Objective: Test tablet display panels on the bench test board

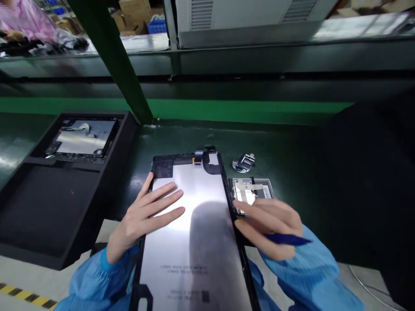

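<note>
A large silver display panel in a black frame, apparently from a tablet, slants from the bench toward me. My left hand lies on its left side with fingers spread flat over the silver surface. At the panel's right edge is my right hand, with thumb and forefinger close to the frame. Its curled fingers hold a slim dark blue pointed tool; the working end is hidden. Behind that hand lies a small flat electronic part with tape strips, partly covered. Beyond it sits a small shiny metal piece.
On the left, a black tray holds another silver-backed device with a loose flex cable. A green post rises behind it. The dark green bench ends at a raised ledge. A large black shape fills the right side.
</note>
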The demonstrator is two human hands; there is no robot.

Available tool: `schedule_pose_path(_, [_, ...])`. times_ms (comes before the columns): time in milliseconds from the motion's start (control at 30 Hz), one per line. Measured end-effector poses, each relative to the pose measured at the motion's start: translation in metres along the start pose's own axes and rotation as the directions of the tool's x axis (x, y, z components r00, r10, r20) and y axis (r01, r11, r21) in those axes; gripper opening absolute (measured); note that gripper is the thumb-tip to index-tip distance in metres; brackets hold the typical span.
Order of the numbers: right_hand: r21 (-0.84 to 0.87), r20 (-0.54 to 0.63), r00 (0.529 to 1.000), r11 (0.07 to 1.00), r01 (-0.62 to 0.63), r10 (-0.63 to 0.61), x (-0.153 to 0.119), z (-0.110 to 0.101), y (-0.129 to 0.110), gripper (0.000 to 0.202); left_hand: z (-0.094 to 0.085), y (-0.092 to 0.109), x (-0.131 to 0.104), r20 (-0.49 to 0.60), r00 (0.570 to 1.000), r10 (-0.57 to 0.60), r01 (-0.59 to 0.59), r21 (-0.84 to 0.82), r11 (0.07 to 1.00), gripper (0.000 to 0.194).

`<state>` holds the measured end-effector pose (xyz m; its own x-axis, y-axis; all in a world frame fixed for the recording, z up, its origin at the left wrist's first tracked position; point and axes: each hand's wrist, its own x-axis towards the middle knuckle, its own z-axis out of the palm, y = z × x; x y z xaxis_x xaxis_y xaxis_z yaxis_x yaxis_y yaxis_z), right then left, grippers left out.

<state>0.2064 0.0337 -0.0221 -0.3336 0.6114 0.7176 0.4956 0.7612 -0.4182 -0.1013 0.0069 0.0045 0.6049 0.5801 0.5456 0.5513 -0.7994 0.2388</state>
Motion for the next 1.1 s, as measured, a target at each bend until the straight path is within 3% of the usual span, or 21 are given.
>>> schedule_pose_path(67, [-0.098, -0.189, 0.978, 0.993, 0.067, -0.085, 0.011, 0.006, 0.015, 0.046, 0.004, 0.001, -0.001, -0.022, 0.998, 0.062, -0.061, 0.047, 0.997, 0.048])
schedule_pose_path(133, [0.004, -0.222, 0.975, 1.000, -0.018, 0.019, 0.028, 0.016, 0.033, 0.069, 0.009, -0.001, -0.002, -0.035, 0.994, 0.103, -0.102, 0.028, 0.994, 0.050])
schedule_pose_path(200, [0.237, -0.089, 0.979, 0.959, -0.156, 0.181, 0.042, 0.027, 0.049, 0.074, 0.014, -0.006, -0.002, -0.015, 0.989, 0.147, -0.147, -0.011, 0.989, 0.047])
schedule_pose_path(300, [0.436, 0.149, 0.915, 0.806, -0.401, 0.375, 0.048, 0.036, 0.063, 0.055, 0.019, -0.015, -0.002, 0.047, 0.988, 0.150, -0.147, -0.063, 0.987, 0.044])
schedule_pose_path(400, [0.444, 0.182, 0.815, 0.694, -0.567, 0.550, 0.038, 0.030, 0.067, 0.032, 0.022, -0.024, -0.011, 0.094, 0.995, 0.015, -0.011, -0.043, 0.999, 0.046])
schedule_pose_path(467, [0.482, 0.228, 0.761, 0.608, -0.631, 0.608, 0.030, 0.022, 0.068, 0.029, 0.025, -0.031, -0.020, 0.109, 0.991, -0.073, 0.071, 0.016, 0.997, 0.049])
schedule_pose_path(533, [0.515, 0.326, 0.733, 0.538, -0.667, 0.597, 0.024, 0.014, 0.067, 0.040, 0.030, -0.038, -0.030, 0.119, 0.985, -0.123, 0.117, 0.056, 0.992, 0.053])
schedule_pose_path(667, [0.573, 0.459, 0.762, 0.504, -0.647, 0.457, 0.021, 0.006, 0.060, 0.043, 0.044, -0.050, -0.042, 0.160, 0.971, -0.178, 0.165, 0.089, 0.982, 0.059])
schedule_pose_path(767, [0.628, 0.497, 0.771, 0.449, -0.636, 0.397, 0.023, 0.008, 0.050, 0.040, 0.048, -0.055, -0.045, 0.236, 0.951, -0.201, 0.152, 0.209, 0.966, 0.060])
schedule_pose_path(867, [0.625, 0.481, 0.786, 0.477, -0.618, 0.388, 0.024, 0.015, 0.043, 0.034, 0.040, -0.056, -0.040, 0.335, 0.909, -0.249, 0.134, 0.329, 0.935, 0.064])
schedule_pose_path(933, [0.600, 0.485, 0.793, 0.520, -0.608, 0.368, 0.023, 0.021, 0.039, 0.030, 0.032, -0.053, -0.029, 0.341, 0.889, -0.307, 0.185, 0.344, 0.920, 0.069])
schedule_pose_path(1000, [0.574, 0.507, 0.793, 0.554, -0.602, 0.337, 0.021, 0.026, 0.036, 0.027, 0.028, -0.045, -0.012, 0.273, 0.898, -0.345, 0.272, 0.271, 0.923, 0.067])
schedule_pose_path(1100, [0.542, 0.539, 0.793, 0.603, -0.585, 0.285, 0.019, 0.032, 0.031, 0.025, 0.036, -0.027, 0.023, 0.139, 0.931, -0.338, 0.346, -0.040, 0.937, 0.051])
